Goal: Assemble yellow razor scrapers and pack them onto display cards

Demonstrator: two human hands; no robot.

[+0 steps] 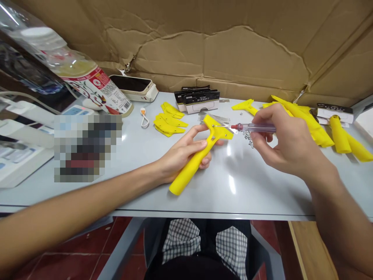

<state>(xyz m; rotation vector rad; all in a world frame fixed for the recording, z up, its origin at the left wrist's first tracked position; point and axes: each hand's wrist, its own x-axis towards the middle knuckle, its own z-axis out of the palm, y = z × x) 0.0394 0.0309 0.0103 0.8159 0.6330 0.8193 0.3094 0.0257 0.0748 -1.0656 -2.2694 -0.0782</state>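
Note:
My left hand (183, 153) is shut around the handle of a yellow plastic scraper (194, 163), with the scraper's wide head pointing up and to the right. My right hand (288, 140) pinches a small screwdriver with a clear handle and red collar (253, 127). Its thin metal shaft reaches across to the scraper head, and the tip appears to touch it near a screw hole. A small pile of silver screws or nuts (248, 138) lies on the table just below the screwdriver, partly hidden by my right fingers.
A pale grey table (204, 194) holds stacked yellow scraper heads (169, 123), black-and-white boxes (201, 101), metal blades (214, 118), and more yellow scrapers (303, 120) at right. A plastic bottle (93, 87) and a phone-like device (134, 87) stand left, before a cardboard wall (204, 50).

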